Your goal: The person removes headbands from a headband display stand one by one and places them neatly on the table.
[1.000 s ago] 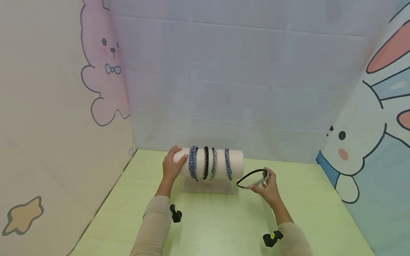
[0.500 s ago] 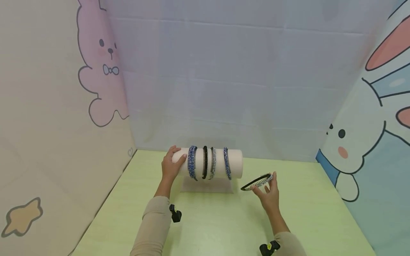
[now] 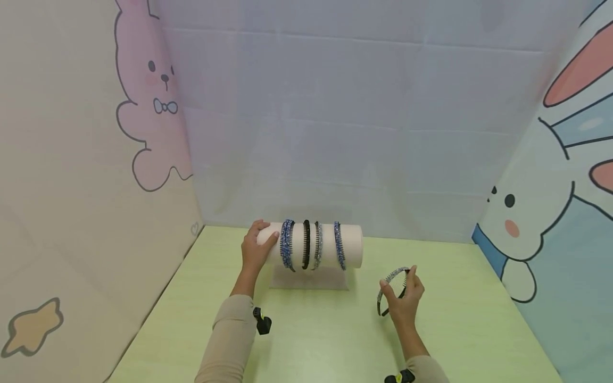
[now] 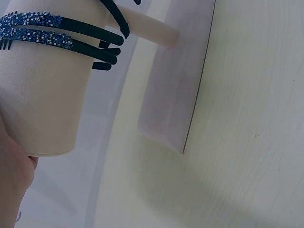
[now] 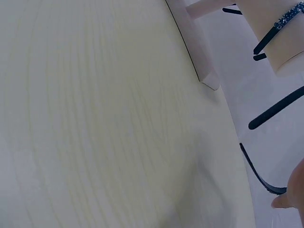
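While the left hand [image 3: 255,250] curled round the roll's [image 3: 351,246] near end, the right hand [image 3: 403,300] pinched a headband [image 3: 391,277] above the bench [image 3: 325,330]. Bare bench lay between both hands, its right edge well beyond the headband.

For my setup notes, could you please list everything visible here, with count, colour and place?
Roll: one, cream, lying crosswise on its stand at the table's far middle.
Stand: one, pale, under the roll.
Bands on roll: four; two blue sparkly, one black, one silver-grey, round the roll.
Loose band: one, black with silver sparkle, right of the stand.
Table: one, light green.
Walls: three, cartoon rabbits left and right, plain pale blue at the back.
Wrist cameras: two, black, one on each forearm.
Left hand: grips the roll's left end.
Right hand: holds the loose band.
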The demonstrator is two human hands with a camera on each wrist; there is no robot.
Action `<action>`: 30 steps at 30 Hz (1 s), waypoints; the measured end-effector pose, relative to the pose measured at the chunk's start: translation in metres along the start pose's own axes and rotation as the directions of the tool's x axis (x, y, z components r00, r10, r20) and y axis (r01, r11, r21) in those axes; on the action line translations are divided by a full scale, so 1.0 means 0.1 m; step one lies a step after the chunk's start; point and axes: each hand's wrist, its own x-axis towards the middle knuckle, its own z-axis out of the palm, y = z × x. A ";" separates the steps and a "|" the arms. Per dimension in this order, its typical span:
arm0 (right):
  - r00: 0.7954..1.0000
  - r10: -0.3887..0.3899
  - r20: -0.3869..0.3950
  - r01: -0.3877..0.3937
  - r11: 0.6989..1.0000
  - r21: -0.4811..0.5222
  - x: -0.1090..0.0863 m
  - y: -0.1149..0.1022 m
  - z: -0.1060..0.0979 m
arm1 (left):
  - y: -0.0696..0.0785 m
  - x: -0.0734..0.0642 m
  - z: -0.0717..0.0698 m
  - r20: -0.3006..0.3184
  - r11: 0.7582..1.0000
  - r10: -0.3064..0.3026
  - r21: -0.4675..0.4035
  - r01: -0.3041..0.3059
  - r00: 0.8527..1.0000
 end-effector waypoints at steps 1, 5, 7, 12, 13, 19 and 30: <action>1.000 0.004 -0.003 -0.004 1.000 -0.001 0.00 0.00 0.00 | 0.00 0.00 0.00 -0.001 1.000 -0.002 -0.002 0.002 1.000; 1.000 0.015 -0.027 -0.017 0.999 -0.042 -0.02 0.01 0.01 | 0.01 -0.01 0.00 -0.005 1.000 -0.003 -0.003 0.003 1.000; 0.998 0.016 -0.054 -0.020 0.997 -0.078 -0.02 0.02 0.02 | 0.01 -0.02 0.00 -0.007 1.000 -0.003 -0.001 0.003 1.000; 0.993 0.023 -0.119 -0.043 0.985 -0.165 -0.04 0.03 0.07 | -0.01 -0.02 0.00 -0.012 1.000 0.001 0.008 -0.001 1.000; 0.991 0.035 -0.126 -0.057 0.983 -0.177 -0.05 0.04 0.08 | -0.01 -0.01 0.00 -0.011 1.000 0.004 0.006 -0.004 1.000; 0.985 0.073 -0.157 -0.115 0.955 -0.273 -0.07 0.12 0.13 | -0.01 -0.01 0.00 -0.005 1.000 0.003 -0.009 -0.003 1.000; 0.984 0.074 -0.161 -0.142 0.874 -0.465 -0.02 0.30 0.22 | -0.02 -0.01 -0.01 -0.010 1.000 -0.007 -0.006 0.007 1.000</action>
